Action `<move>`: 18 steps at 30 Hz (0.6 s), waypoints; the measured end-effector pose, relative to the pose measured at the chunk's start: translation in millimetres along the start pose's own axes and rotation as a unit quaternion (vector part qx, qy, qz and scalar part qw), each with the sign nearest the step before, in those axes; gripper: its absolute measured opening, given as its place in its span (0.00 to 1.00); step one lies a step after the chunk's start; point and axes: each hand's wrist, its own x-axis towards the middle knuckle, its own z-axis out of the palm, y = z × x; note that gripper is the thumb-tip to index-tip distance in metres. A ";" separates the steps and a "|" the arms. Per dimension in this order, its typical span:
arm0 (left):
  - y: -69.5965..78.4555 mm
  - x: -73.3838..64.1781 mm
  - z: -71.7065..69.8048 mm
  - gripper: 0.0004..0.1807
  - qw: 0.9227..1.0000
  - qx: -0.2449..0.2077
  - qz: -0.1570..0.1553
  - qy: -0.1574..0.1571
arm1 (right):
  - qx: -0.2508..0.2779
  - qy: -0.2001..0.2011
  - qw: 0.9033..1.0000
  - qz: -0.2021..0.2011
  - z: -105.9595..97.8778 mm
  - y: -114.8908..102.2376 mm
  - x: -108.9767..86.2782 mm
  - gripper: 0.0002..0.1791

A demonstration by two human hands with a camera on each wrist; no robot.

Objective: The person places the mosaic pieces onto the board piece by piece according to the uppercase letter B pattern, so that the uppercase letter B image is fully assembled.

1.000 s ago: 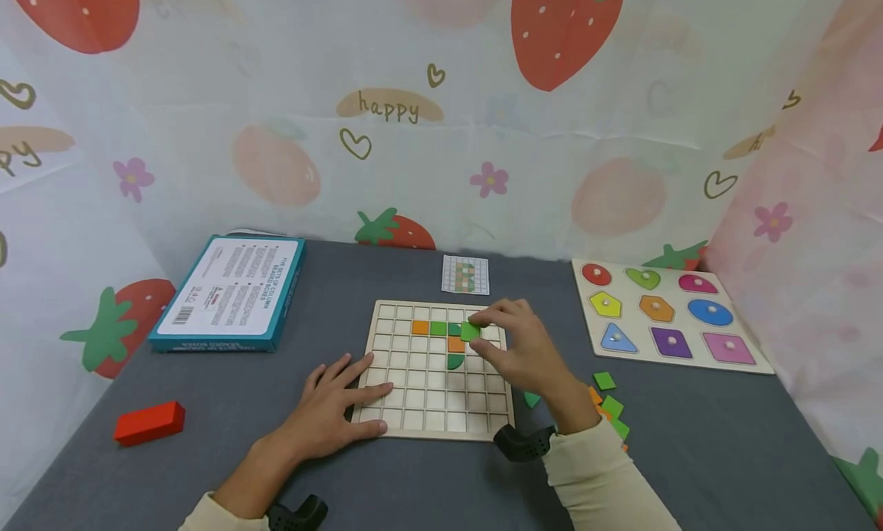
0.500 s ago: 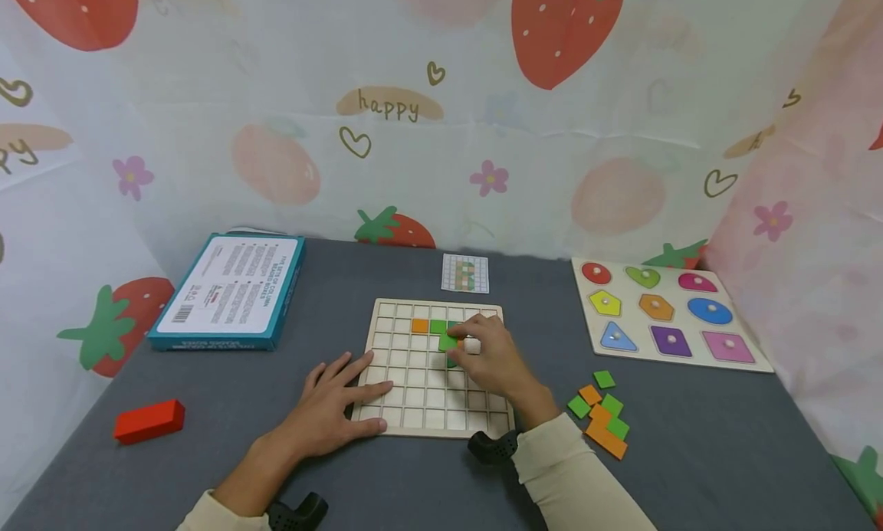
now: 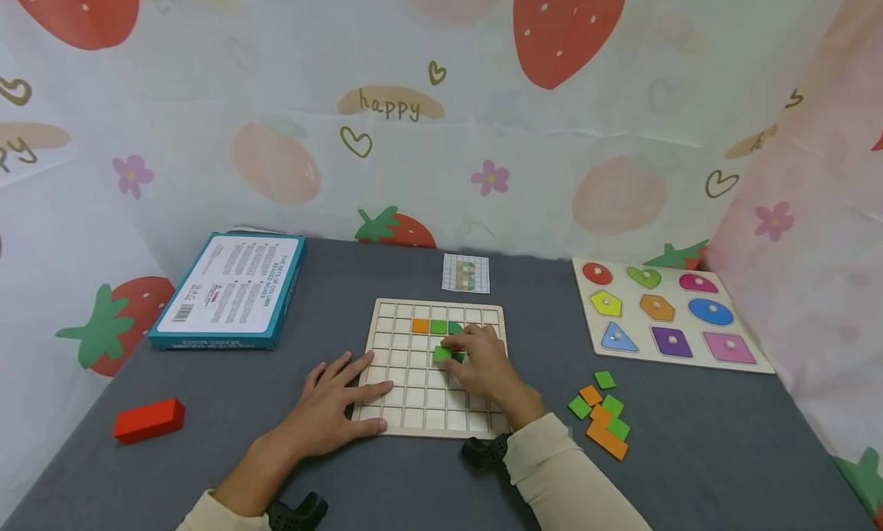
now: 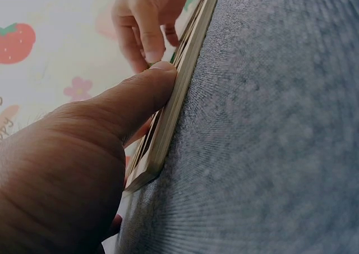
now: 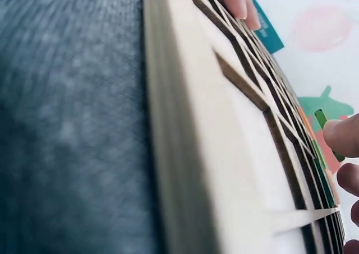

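A wooden grid board [image 3: 415, 398] lies mid-table. My left hand [image 3: 326, 414] rests on its left edge, fingers spread; in the left wrist view the thumb [image 4: 143, 94] presses the rim. Between thumb and fingers my right hand [image 3: 486, 368] pinches a green square tile [image 3: 441, 354], held over the board's upper middle. The right wrist view shows this green tile [image 5: 330, 135] tilted, raised off the board. An orange tile [image 3: 420, 326], a green square [image 3: 438, 327] and a dark green rounded piece [image 3: 454, 328] sit in one row. My right fingers hide the cells below them.
Loose green and orange tiles [image 3: 607, 442] lie right of the board. A small pattern card [image 3: 466, 274] is behind it. A shape puzzle [image 3: 669, 347] stands far right, a blue box [image 3: 228, 290] far left, and a red block [image 3: 149, 421] near left.
My right hand has moved left and nearer to me over the board, carrying the green tile. The loose tiles at right have come into fuller view. My left hand has stayed put.
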 end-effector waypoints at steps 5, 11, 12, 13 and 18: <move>-0.6 -0.3 0.7 0.32 1.000 0.001 -0.001 0.000 | -0.006 -0.006 1.000 0.017 3.1 0.5 0.2 0.14; -1.5 -0.2 1.6 0.32 1.000 0.000 0.000 0.001 | -0.017 -0.019 0.999 0.028 3.7 0.3 0.8 0.14; -2.0 -0.1 1.8 0.32 1.000 0.000 0.000 0.000 | -0.020 -0.021 0.999 0.029 3.7 0.0 1.1 0.14; -2.2 0.0 1.9 0.32 1.000 -0.001 0.000 0.000 | -0.021 -0.024 0.999 0.029 3.6 -0.5 1.5 0.14; -1.9 0.3 1.6 0.32 1.000 -0.002 0.000 0.001 | -0.026 -0.030 0.999 0.025 3.0 -3.0 2.7 0.14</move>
